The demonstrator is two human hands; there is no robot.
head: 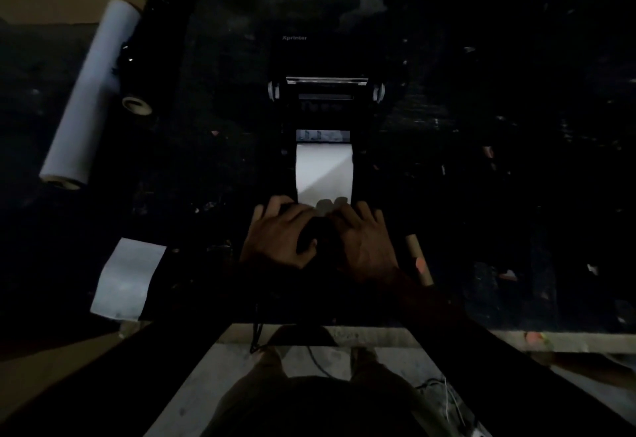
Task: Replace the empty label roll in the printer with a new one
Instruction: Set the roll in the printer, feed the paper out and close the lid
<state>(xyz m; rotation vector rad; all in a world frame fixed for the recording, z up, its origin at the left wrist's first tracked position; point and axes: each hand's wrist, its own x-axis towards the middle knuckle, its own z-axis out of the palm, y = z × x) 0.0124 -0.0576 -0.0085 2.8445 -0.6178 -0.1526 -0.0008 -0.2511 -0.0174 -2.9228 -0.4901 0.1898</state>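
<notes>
Now the left hand (278, 233) and right hand (364, 237) pinch the new roll (324, 171) at its near edge; best seated square beyond the fingers inside the printer (323, 92).

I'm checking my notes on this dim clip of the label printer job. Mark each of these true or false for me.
1. The black Xprinter label printer has its lid shut. False: it stands open, white label paper showing inside.
2. Both hands are at the paper's near edge. True: left hand, right hand.
3. A long white paper roll lies left of the printer. True.
4. The brown cardboard core tube lies left of the hands. False: it lies to their right.
</notes>
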